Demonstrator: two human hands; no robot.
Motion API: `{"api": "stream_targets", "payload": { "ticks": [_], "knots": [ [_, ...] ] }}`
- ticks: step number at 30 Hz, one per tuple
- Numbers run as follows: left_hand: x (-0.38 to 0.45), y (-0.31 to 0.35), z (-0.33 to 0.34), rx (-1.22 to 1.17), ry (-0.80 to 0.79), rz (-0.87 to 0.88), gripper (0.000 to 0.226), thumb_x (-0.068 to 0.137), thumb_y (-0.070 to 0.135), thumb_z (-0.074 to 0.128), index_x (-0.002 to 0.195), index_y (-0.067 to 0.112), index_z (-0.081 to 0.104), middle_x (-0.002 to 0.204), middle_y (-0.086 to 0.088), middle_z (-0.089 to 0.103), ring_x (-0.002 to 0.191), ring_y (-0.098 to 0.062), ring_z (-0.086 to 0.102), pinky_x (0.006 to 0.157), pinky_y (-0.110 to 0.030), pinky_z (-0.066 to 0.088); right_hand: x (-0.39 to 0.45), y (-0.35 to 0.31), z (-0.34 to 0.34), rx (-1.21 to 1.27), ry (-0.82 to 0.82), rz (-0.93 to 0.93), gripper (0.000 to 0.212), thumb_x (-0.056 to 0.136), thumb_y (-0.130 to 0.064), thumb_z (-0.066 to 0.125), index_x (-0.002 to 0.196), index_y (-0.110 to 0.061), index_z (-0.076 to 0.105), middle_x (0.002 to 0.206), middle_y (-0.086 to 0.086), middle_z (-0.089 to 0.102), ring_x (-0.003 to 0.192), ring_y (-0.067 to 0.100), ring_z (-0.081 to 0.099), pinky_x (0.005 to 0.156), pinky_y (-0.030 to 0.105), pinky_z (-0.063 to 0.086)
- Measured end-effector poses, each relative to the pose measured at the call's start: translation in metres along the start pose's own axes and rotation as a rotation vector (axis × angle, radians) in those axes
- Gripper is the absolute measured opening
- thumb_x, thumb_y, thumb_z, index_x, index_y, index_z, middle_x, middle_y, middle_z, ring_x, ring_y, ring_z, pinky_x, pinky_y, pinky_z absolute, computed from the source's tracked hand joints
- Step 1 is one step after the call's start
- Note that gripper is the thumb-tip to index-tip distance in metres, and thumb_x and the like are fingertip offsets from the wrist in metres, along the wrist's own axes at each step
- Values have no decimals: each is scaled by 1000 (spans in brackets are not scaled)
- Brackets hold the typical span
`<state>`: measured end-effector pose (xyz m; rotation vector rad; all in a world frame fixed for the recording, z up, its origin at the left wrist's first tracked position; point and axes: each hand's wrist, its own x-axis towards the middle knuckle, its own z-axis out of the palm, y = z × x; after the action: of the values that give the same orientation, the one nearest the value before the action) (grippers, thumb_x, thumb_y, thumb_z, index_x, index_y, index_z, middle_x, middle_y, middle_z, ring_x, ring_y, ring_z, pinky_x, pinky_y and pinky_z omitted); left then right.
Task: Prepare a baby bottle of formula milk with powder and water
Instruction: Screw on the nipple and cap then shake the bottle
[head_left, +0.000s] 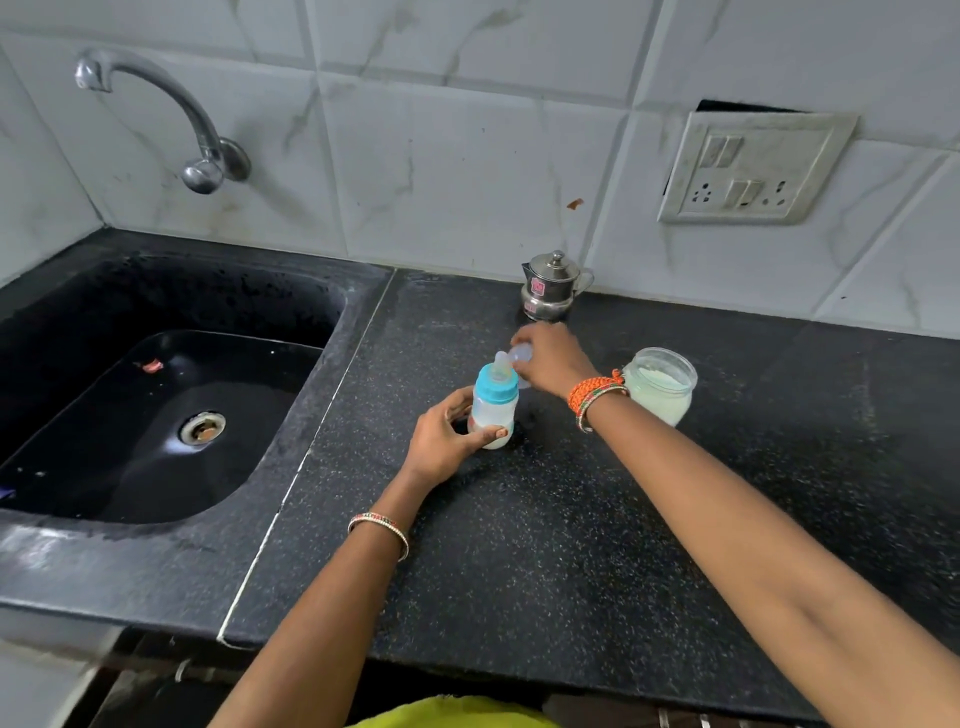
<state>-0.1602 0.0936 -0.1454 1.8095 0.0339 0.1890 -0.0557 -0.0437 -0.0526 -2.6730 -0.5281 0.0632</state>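
- Baby bottle (492, 410) upright on the black counter (571, 519), right of the sink (156, 415), steel pot (551, 286) behind it by the wall.
- Left hand (447, 441) wrapped round the bottle's lower body, thumb across the front; worth keeping that grip low and firm so the base stays flat on the counter.
- Right hand (550, 361) closed on the clear cap (521, 355), held just beside the teat (501, 365), apparently about to go on or just off; cannot tell which.
- Blue ring (496, 387) looks seated; check it is snug before any shaking.
- Best to bring the cap straight down over the teat, not at a slant, then press until it catches.
- Mind the open powder jar (660, 384) right beside the right wrist; easy to knock.
- Only a little white shows at the bottle's bottom; contents otherwise hard to judge.
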Motion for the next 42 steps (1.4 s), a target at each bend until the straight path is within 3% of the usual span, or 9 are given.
{"api": "stream_targets", "payload": {
  "ticks": [2,5,7,12,19,28,35,39,42],
  "knots": [
    [-1,-1,0,-4,1,-2,55,71,20,81,120,23,57,114,13,65,101,10,60,89,-8,43,-14,-9,-19,66,193,-25,42,84,-25,63,123,-12,55,118,13,61,104,29,60,86,37,51],
    [0,-2,0,-12,-2,-6,56,70,21,81,121,23,57,114,14,65,103,8,61,90,-10,44,-39,-33,-52,236,483,-164,32,83,-30,60,108,-11,55,99,7,64,86,23,61,74,37,54],
    [0,-2,0,-14,-1,1,57,70,22,82,121,23,57,113,14,66,103,7,61,90,-10,44,-56,-46,-62,308,570,-254,27,81,-29,59,101,-11,58,92,5,66,81,20,61,67,34,53],
    [1,-5,1,-2,5,26,55,70,24,82,119,22,59,111,12,67,102,4,62,92,-15,47,-75,-48,-35,236,466,-358,23,84,-27,62,101,-12,63,93,2,67,80,15,60,67,34,53],
    [0,-5,-1,12,-1,59,53,72,26,80,120,21,58,111,11,68,103,0,63,92,-22,49,-76,-30,9,153,355,-340,30,89,-25,59,117,-15,60,117,2,64,108,19,57,89,33,50],
    [-1,-3,-1,15,8,59,53,73,24,79,121,19,58,111,9,67,102,-2,63,93,-26,50,-74,-24,30,193,489,-350,35,89,-27,55,120,-13,62,122,2,64,105,21,58,87,31,49],
    [-3,-3,-1,16,25,55,54,69,38,71,121,25,59,112,9,68,104,-3,64,94,-29,51,-72,-32,56,249,619,-254,38,88,-26,51,121,-12,61,121,6,62,105,25,53,81,23,42],
    [-3,-3,-2,22,43,61,51,76,18,74,119,39,55,109,19,66,104,-2,64,95,-32,51,-63,-34,63,240,685,-240,36,86,-24,51,115,-8,63,115,11,63,98,28,55,76,33,50],
    [-3,-1,-2,23,51,58,51,75,18,74,114,44,54,108,19,66,104,-3,63,95,-33,51,-58,-35,69,237,713,-248,33,87,-26,49,116,-13,56,114,13,62,97,30,56,76,44,52]
  ]
}}
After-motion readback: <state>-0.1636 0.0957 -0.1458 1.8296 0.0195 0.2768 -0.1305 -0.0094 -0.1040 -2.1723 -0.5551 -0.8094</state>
